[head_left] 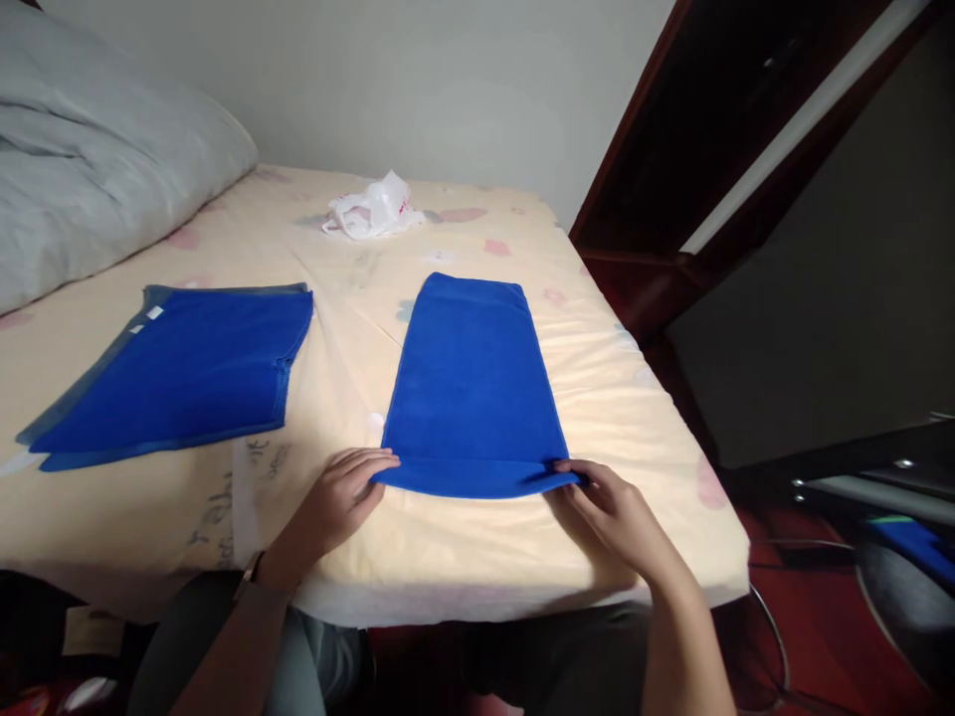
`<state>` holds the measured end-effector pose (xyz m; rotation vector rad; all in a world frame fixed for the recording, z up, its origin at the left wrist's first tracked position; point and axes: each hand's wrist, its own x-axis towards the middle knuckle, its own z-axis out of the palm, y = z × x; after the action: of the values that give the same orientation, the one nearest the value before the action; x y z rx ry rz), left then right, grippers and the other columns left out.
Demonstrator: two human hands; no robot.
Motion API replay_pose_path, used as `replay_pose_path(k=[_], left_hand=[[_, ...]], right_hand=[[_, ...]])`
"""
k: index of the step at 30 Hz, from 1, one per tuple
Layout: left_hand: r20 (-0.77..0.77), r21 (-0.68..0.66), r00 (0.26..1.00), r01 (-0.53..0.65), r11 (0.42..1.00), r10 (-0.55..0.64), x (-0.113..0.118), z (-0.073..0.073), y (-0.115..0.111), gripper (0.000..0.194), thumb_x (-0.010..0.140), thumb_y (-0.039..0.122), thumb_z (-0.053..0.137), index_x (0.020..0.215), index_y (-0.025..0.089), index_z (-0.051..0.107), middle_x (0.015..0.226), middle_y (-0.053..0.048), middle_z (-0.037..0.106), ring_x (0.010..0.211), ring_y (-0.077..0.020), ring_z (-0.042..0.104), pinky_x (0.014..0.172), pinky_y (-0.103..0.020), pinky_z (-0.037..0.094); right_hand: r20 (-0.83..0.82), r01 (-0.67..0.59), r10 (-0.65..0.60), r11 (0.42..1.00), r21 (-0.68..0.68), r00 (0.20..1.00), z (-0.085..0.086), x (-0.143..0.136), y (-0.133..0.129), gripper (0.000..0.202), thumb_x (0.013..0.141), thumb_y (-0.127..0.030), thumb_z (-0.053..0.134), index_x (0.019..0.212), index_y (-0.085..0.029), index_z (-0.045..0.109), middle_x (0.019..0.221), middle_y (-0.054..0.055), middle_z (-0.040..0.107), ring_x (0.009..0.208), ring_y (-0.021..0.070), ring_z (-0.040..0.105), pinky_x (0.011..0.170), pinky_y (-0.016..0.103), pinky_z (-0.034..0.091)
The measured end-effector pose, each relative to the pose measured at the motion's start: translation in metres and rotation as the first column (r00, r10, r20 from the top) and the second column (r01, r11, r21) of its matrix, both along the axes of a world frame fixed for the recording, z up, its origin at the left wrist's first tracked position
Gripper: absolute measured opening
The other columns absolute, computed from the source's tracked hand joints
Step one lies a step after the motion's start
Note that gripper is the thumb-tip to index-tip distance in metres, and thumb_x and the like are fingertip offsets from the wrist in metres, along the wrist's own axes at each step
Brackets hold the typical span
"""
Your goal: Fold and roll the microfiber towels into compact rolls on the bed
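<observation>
A blue cloth (477,368) lies lengthwise on the bed, its near end turned up in a narrow fold. My left hand (347,497) pinches the fold's left corner between thumb and fingers. At the right corner, my right hand (608,502) grips the same edge in a similar pinch. The folded edge curves slightly between the two hands. Off to the left rests a stack of blue and grey-blue cloths (201,373), with small white labels near its upper left edge; neither hand touches it.
A crumpled white plastic bag (373,209) sits toward the back of the bed (463,557). A grey quilt (104,149) is heaped at the far left. Dark wooden furniture (671,129) stands beyond the bed's right edge, and a cable (776,636) hangs near the red floor.
</observation>
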<state>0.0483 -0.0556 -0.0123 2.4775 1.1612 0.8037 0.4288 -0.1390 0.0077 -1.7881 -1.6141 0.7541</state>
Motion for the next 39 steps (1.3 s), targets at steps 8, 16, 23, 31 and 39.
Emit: replay_pose_path(k=[8, 16, 23, 31, 39], left_hand=[[0.155, -0.250, 0.947, -0.239, 0.938, 0.282, 0.015, 0.001, 0.013, 0.031, 0.094, 0.041, 0.051, 0.112, 0.019, 0.062, 0.100, -0.006, 0.071, 0.085, -0.0180, 0.067, 0.075, -0.028, 0.054], [0.135, -0.107, 0.919, -0.359, 0.927, 0.371, 0.024, 0.008, 0.014, 0.028, 0.097, 0.039, 0.045, 0.102, 0.019, 0.063, 0.087, -0.005, 0.072, 0.081, -0.0192, 0.067, 0.072, -0.028, 0.050], [-0.061, 0.070, 0.931, -0.355, 0.932, 0.360, 0.021, 0.008, 0.002, 0.026, 0.096, 0.038, 0.048, 0.097, 0.021, 0.067, 0.076, -0.003, 0.073, 0.070, -0.0189, 0.068, 0.074, -0.030, 0.049], [-0.046, 0.092, 0.911, -0.404, 0.910, 0.409, 0.024, 0.005, -0.007, 0.025, 0.096, 0.039, 0.048, 0.102, 0.022, 0.065, 0.084, -0.005, 0.072, 0.078, -0.0201, 0.068, 0.074, -0.030, 0.051], [0.043, -0.292, 0.942, -0.306, 0.906, 0.332, 0.008, 0.006, -0.005, 0.038, 0.087, 0.040, 0.058, 0.122, 0.023, 0.055, 0.079, 0.001, 0.065, 0.074, -0.0166, 0.066, 0.070, -0.027, 0.053]], right_hand=[[-0.018, 0.270, -0.270, 0.962, 0.028, 0.963, -0.003, -0.012, 0.020, 0.040, 0.092, -0.054, 0.047, 0.109, -0.021, 0.062, 0.103, 0.008, 0.072, 0.090, 0.0249, 0.067, 0.077, 0.034, 0.050], [0.042, 0.246, -0.246, 0.969, 0.008, 0.968, -0.005, -0.007, 0.018, 0.043, 0.094, -0.055, 0.040, 0.109, -0.022, 0.063, 0.098, 0.009, 0.073, 0.089, 0.0273, 0.068, 0.074, 0.035, 0.049], [0.212, 0.229, -0.204, 0.968, -0.101, 0.956, -0.007, -0.002, 0.010, 0.039, 0.092, -0.055, 0.043, 0.104, -0.025, 0.066, 0.085, 0.006, 0.075, 0.080, 0.0283, 0.070, 0.065, 0.033, 0.048], [0.346, 0.260, -0.206, 0.958, -0.119, 0.915, -0.007, -0.007, 0.012, 0.038, 0.093, -0.055, 0.041, 0.104, -0.026, 0.065, 0.088, 0.005, 0.076, 0.083, 0.0302, 0.071, 0.063, 0.035, 0.048], [0.363, 0.234, -0.185, 0.968, -0.096, 0.913, -0.005, -0.005, 0.009, 0.037, 0.093, -0.054, 0.039, 0.103, -0.027, 0.063, 0.091, 0.004, 0.076, 0.084, 0.0300, 0.071, 0.066, 0.036, 0.048]])
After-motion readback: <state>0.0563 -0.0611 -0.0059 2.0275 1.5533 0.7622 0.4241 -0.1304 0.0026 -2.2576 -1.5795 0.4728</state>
